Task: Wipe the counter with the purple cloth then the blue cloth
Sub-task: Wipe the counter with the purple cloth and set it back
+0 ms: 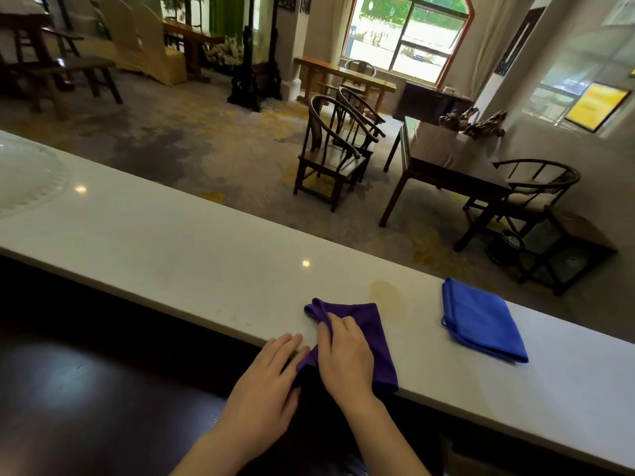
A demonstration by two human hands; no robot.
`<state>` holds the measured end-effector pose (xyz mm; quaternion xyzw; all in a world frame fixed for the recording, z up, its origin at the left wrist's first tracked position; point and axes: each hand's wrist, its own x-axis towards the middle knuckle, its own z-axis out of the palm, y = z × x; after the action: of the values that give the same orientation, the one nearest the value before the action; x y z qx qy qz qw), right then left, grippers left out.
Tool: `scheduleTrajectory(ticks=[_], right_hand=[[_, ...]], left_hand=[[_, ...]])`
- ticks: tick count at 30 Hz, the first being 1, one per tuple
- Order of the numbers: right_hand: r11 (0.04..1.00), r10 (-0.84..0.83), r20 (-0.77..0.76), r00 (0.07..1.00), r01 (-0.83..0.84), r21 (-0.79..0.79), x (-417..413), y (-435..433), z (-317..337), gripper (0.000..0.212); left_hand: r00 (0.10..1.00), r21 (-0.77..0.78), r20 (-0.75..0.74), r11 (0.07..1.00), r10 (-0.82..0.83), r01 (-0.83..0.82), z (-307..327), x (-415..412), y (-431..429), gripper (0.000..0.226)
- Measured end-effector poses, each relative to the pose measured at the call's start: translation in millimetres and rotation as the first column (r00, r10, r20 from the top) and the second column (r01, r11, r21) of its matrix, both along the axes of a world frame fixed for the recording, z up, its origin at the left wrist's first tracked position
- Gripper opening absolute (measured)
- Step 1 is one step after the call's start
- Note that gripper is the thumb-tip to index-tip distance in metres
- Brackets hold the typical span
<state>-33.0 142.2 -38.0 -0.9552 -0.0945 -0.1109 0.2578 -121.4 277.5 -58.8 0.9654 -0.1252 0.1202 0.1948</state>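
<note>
A folded purple cloth (372, 333) lies on the long white counter (178, 235), at its near edge. My right hand (345, 355) rests flat on the cloth, fingers curled over its left fold. My left hand (268, 376) lies beside it at the counter's near edge, fingers together, fingertips touching the cloth's lower left corner. A folded blue cloth (481, 319) lies flat on the counter to the right, apart from both hands. A faint yellowish stain (386, 292) marks the counter just beyond the purple cloth.
Below the counter's near edge is a dark lower surface (103, 389). Beyond the far edge the floor drops to a carpeted room with dark wooden chairs (333, 152) and a table (443, 159). A pale round glass piece (27, 173) sits at the counter's left end.
</note>
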Motion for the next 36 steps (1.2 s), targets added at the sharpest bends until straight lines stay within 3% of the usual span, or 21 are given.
scheduleTrajectory(ticks=[5, 11, 17, 26, 36], right_hand=[[0.981, 0.186, -0.059, 0.981, -0.182, 0.07, 4, 26, -2, 0.021], [0.955, 0.278, -0.067, 0.958, -0.269, 0.124, 9, 35, -1, 0.022], [0.956, 0.288, -0.023, 0.957, -0.286, 0.06, 12, 35, -4, 0.03], [0.952, 0.299, -0.023, 0.954, -0.3, -0.062, 43, 39, 2, 0.04], [0.972, 0.154, 0.008, 0.988, -0.15, -0.182, 101, 58, 1, 0.039]], left_hand=[[0.999, -0.007, -0.034, 1.0, 0.017, -0.017, 2, -3, 0, 0.07], [0.998, -0.07, -0.044, 0.996, 0.052, -0.055, 4, -6, -1, 0.072], [0.996, -0.062, -0.052, 0.995, 0.073, -0.076, 1, -5, -4, 0.072], [0.994, 0.076, -0.056, 0.993, 0.09, -0.086, 7, -3, -4, 0.067], [0.991, 0.141, -0.094, 0.986, 0.098, -0.084, 15, -2, -4, 0.069]])
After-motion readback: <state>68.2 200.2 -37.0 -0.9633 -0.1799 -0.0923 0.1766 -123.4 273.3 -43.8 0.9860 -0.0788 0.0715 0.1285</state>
